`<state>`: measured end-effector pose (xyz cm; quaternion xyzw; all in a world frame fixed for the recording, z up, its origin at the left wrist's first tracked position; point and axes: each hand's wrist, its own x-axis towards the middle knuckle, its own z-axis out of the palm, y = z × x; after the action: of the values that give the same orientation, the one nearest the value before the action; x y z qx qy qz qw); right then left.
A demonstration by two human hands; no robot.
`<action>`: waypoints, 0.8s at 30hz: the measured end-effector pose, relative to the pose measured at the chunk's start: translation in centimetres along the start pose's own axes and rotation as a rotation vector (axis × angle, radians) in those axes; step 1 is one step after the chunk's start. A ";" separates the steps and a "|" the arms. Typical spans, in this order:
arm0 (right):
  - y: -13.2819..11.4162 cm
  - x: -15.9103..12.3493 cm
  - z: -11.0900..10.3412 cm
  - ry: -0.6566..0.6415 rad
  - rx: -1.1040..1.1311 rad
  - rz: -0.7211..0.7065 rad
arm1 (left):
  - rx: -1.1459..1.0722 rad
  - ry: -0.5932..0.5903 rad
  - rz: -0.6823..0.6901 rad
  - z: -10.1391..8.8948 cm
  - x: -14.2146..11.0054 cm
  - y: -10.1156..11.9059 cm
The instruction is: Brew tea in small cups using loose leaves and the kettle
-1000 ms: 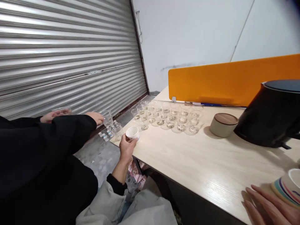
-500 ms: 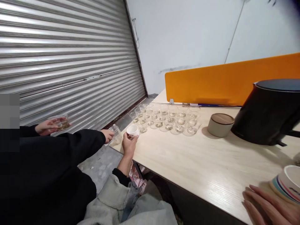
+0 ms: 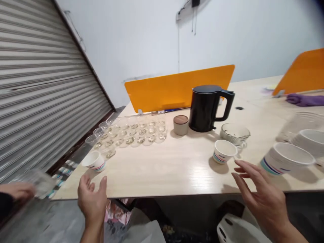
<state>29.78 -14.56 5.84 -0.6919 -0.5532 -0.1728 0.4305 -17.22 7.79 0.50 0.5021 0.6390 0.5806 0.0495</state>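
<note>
My left hand is open at the table's front left, fingers spread, just short of a white paper cup with coloured stripes. The cup stands upright and tilts in view beside rows of clear cups with a little dry greenish stuff at their bottoms. At the right, my right hand hangs open over the table edge with nothing in it. Close to its fingertips stand a second paper cup and a stack of paper cups. Behind the second cup sits a ribbed glass jug with dark bits inside.
A black kettle and a lidded canister stand before an orange divider. More paper cups, clear cups and a purple cloth are at right. A co-worker's blurred hand holds clear cups at left.
The view has swung right. My left hand has let go of the paper cup, which now stands on the table. My right hand is now apart from the cups.
</note>
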 end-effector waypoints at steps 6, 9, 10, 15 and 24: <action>1.2 3.1 0.9 -0.026 -0.138 -0.070 | 0.029 -0.199 0.364 0.6 -6.5 5.7; 2.2 4.0 2.1 -0.057 -0.217 -0.133 | -0.035 -0.338 0.524 2.5 -7.6 8.0; 2.4 4.2 2.3 -0.064 -0.250 -0.149 | -0.053 -0.378 0.554 3.1 -7.8 8.5; 1.6 4.9 2.6 -0.054 -0.267 -0.207 | -0.176 -0.589 0.515 5.8 -8.8 10.5; -5.8 7.9 6.0 -0.272 -0.011 -0.340 | -0.252 -0.668 0.402 7.6 -9.3 10.2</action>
<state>25.62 -4.87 10.42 -0.6078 -0.7140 -0.1510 0.3130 -1.76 4.77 1.29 0.7679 0.4010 0.4574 0.2009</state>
